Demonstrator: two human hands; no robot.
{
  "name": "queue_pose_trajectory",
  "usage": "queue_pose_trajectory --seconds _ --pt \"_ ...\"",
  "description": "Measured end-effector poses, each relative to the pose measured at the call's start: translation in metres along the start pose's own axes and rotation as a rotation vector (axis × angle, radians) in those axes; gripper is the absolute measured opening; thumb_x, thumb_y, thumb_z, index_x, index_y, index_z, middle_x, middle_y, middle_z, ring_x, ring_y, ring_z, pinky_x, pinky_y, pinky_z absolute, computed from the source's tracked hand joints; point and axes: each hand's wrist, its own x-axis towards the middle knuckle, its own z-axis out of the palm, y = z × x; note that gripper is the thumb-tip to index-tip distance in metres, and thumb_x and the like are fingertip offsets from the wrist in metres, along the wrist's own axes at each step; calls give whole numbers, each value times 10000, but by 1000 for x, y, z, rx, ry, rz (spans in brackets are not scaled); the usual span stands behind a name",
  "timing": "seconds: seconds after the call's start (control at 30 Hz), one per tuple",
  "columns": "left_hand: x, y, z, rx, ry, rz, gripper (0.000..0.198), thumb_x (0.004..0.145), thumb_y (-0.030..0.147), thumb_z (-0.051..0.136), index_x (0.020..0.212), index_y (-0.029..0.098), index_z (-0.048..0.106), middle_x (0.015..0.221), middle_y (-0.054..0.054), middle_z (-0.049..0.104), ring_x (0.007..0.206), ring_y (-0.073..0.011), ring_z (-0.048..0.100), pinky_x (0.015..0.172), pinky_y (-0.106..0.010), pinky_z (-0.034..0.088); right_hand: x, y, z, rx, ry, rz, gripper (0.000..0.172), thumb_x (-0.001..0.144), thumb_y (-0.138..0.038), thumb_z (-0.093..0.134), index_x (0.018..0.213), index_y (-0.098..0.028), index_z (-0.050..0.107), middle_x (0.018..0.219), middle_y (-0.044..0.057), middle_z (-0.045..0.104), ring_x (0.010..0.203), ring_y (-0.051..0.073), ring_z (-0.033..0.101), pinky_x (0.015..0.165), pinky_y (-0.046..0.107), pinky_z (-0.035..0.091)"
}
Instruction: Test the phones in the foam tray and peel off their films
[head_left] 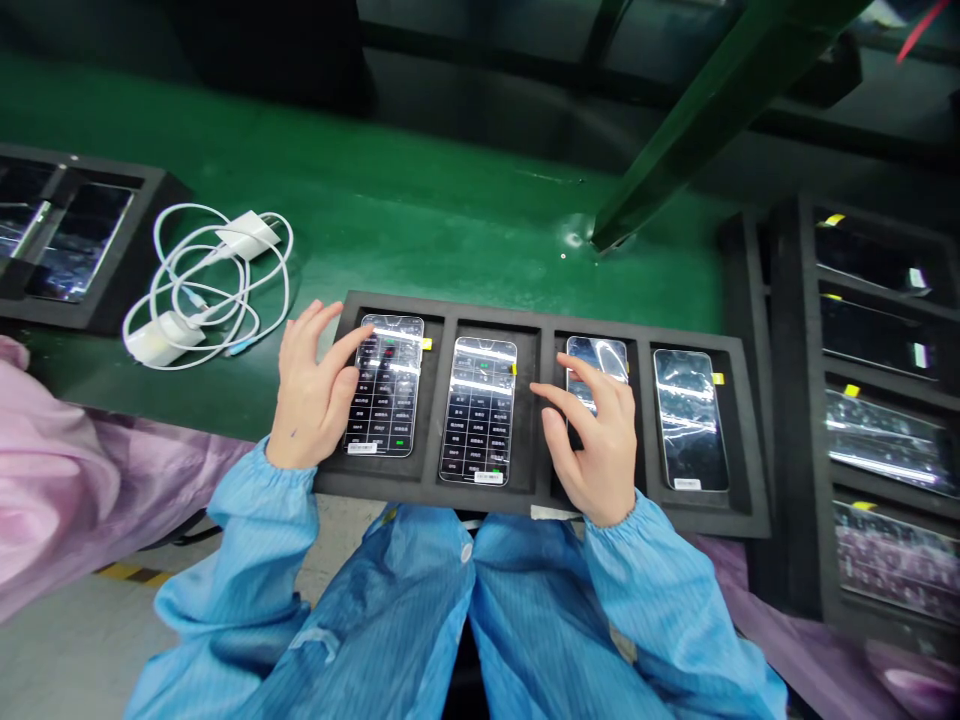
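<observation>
A black foam tray [540, 410] with four compartments lies in front of me, each compartment holding a smartphone. My left hand [311, 385] rests its fingertips on the lit screen of the leftmost phone [386, 385], which shows a grid of dark keys. The second phone [478, 410] shows a similar grid and nothing touches it. My right hand [596, 440] has its fingers spread on the third phone [596, 365], covering its lower half. The fourth phone [690, 420] is dark and reflective, with a small label near its bottom edge.
White chargers with a coiled cable [202, 290] lie on the green bench [375, 190]. Another foam tray [82, 240] holds phones at left, and stacked trays of phones [885, 400] stand at right. A green strut [720, 110] rises behind. A pink sleeve [52, 470] intrudes at left.
</observation>
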Motion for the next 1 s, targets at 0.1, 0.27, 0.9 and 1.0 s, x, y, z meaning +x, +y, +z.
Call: queue_pose_trajectory --seconds 0.1,0.27,0.9,1.0 --pt "4 0 -1 -45 0 24 471 990 371 231 1378 249 468 1514 -48 384 1477 -270 276 1277 -547 205 4 1 -5 3 -54 -12 262 938 -213 514 1161 -237 650 1298 54 629 1142 257 542 1000 462 445" --pt "12 3 1 -60 -202 373 365 958 315 388 1273 281 568 1502 -61 396 1482 -277 257 1249 -595 198 9 2 -11 -15 -168 31 302 957 -253 496 1240 -231 601 1237 29 675 1111 249 555 985 448 431" --pt "55 -7 15 22 -313 484 404 941 460 410 1270 277 558 1551 -56 337 1490 -290 237 1253 -611 145 21 1 10 -127 -277 75 274 913 -259 537 1138 -189 676 1498 122 440 1375 331 378 1163 640 252" --pt "66 -8 21 30 -324 506 434 934 506 403 1267 267 549 1520 -62 378 1466 -288 288 1257 -602 152 25 -1 14 -139 -295 76 276 911 -266 534 1135 -185 675 1498 120 444 1385 327 370 1175 640 231"
